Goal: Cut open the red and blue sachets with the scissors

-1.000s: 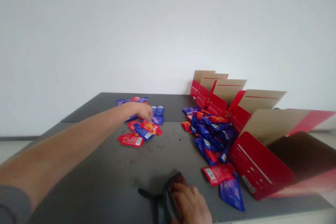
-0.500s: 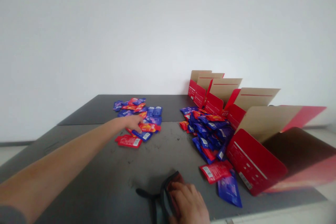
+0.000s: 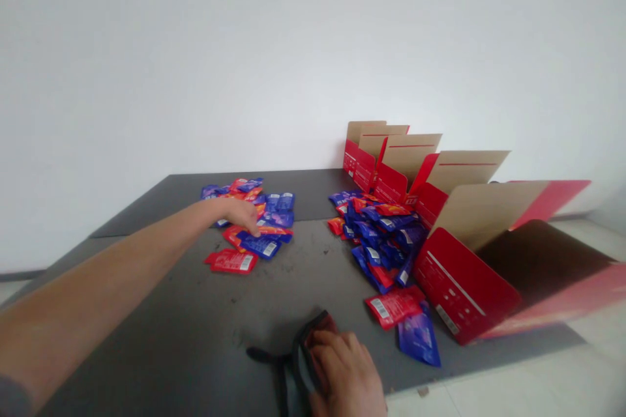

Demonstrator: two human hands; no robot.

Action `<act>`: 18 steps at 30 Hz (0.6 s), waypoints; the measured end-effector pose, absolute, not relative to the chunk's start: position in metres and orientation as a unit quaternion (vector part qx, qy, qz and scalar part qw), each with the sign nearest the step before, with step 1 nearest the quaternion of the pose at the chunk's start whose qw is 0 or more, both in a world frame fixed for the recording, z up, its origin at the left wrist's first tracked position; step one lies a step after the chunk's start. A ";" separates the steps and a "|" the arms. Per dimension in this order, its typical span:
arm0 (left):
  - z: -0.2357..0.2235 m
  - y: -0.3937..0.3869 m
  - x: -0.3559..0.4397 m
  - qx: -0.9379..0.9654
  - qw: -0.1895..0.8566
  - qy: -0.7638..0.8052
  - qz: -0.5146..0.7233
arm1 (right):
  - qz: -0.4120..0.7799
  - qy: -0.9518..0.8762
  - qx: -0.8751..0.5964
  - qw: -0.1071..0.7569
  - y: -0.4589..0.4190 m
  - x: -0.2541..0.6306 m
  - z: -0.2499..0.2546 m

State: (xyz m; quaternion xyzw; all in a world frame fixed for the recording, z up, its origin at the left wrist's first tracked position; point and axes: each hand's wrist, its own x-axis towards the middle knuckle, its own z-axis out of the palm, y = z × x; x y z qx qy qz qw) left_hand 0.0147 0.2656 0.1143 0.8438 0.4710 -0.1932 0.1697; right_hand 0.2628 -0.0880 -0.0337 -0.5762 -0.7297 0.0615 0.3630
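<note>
My left hand [image 3: 243, 214] reaches across the table, its bunched fingers pointing down onto a loose group of snack-like foil packets. Under the fingertips lie a blue packet [image 3: 264, 246] and an orange packet [image 3: 280, 232]; whether anything is pinched is hidden. Just nearer is a red packet [image 3: 233, 261] with a white label. Close to the table's front edge, my right hand [image 3: 345, 371] curls its fingers around a dark pouch-like thing [image 3: 299, 355] with a reddish inner side and a black strap [image 3: 264, 356]. Its exact kind does not show.
A larger heap of blue and red packets [image 3: 379, 234] lies right of centre. A red packet [image 3: 396, 305] and a purple packet [image 3: 419, 339] lie nearer. Open red cardboard boxes [image 3: 464, 287] line the right side of the grey table [image 3: 303, 273], with a white wall behind.
The view has shifted slightly, so things sit a little further left and higher. My left fingers look more bunched over the packets. My right hand stays on the pouch-like thing.
</note>
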 end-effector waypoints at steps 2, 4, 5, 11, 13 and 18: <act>0.123 0.254 0.012 0.845 0.180 0.470 -0.182 | 0.083 -0.720 -0.581 0.369 -0.090 0.261 -0.026; 0.129 0.235 0.010 0.846 0.194 0.465 -0.173 | 0.096 -0.713 -0.590 0.365 -0.092 0.260 -0.018; 0.132 0.223 0.008 0.847 0.202 0.462 -0.168 | 0.102 -0.711 -0.594 0.361 -0.093 0.260 -0.014; 0.100 0.128 0.003 0.847 0.257 0.447 -0.127 | 0.118 -0.720 -0.600 0.328 -0.097 0.259 0.001; 0.072 0.094 -0.002 0.845 0.277 0.451 -0.081 | 0.115 -0.723 -0.600 0.322 -0.099 0.261 0.002; 0.011 0.024 -0.013 0.853 0.202 0.458 0.146 | 0.155 -0.689 -0.589 0.393 -0.089 0.268 0.019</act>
